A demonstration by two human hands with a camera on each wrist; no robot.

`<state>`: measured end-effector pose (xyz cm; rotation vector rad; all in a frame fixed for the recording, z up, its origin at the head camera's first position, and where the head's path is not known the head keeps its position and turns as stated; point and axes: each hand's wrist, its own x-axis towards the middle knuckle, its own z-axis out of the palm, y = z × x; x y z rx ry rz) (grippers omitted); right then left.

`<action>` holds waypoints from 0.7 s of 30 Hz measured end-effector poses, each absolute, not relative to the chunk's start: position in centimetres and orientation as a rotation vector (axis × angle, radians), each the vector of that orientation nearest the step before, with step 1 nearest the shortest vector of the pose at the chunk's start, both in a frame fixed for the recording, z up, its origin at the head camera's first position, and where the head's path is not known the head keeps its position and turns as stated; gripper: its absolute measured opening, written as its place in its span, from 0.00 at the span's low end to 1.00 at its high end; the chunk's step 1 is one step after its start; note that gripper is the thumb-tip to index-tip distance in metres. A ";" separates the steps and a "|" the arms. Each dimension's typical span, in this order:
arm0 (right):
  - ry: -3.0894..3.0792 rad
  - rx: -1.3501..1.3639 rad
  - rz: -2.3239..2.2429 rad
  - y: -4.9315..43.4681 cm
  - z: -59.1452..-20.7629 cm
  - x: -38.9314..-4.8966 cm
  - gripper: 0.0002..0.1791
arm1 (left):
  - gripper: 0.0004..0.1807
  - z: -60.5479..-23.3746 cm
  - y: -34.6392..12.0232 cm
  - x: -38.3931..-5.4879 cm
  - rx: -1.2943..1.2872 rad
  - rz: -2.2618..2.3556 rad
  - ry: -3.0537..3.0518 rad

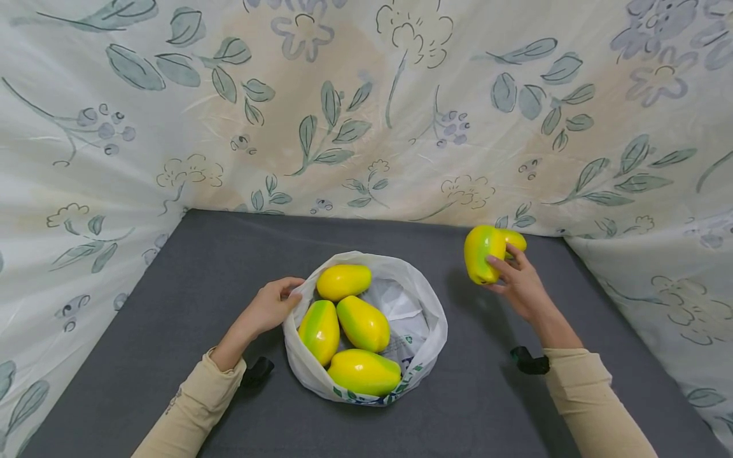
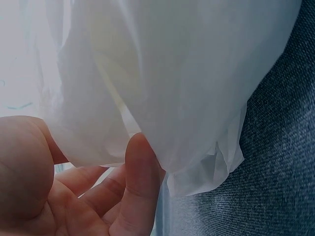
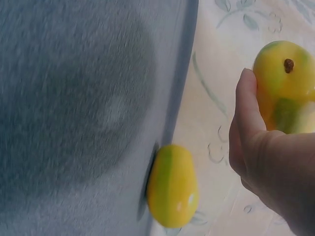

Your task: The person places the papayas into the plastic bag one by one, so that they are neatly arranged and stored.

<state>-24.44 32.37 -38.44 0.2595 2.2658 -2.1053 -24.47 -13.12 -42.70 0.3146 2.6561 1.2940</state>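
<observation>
My left hand [image 1: 273, 306] pinches the left rim of a white plastic bag [image 1: 435, 324] between thumb and fingers. In the left wrist view, the thumb lies on the bag's thin film [image 2: 182, 83]. The bag stands wide-mouthed on the table, with several glossy yellow-green papayas [image 1: 364, 323] inside, mostly on its left and near side. My right hand [image 1: 523, 286] grips another papaya [image 1: 481, 254] above the table, right of the bag. Behind that hand lies one more papaya [image 3: 172, 187] at the table's far edge, apart from the fingers and partly hidden in the head view.
A dark grey cloth [image 1: 240, 248] covers the table. Floral fabric [image 1: 366, 114] hangs along the back and both sides. Black wrist straps [image 1: 529, 361] show at both cuffs. Printed lettering marks the bag's near side.
</observation>
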 end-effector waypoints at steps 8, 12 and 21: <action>2.282 0.229 -2.050 30.5 -37.9 -24.1 0.51 | 0.21 -42.6 -13.2 -24.4 0.317 1.303 2.648; 2.286 0.190 -2.026 29.8 -38.1 -23.9 0.50 | 0.20 -42.5 -13.1 -24.3 0.323 1.304 2.648; 2.290 0.097 -1.990 27.6 -38.2 -23.5 0.46 | 0.20 -42.5 -13.2 -24.3 0.323 1.305 2.651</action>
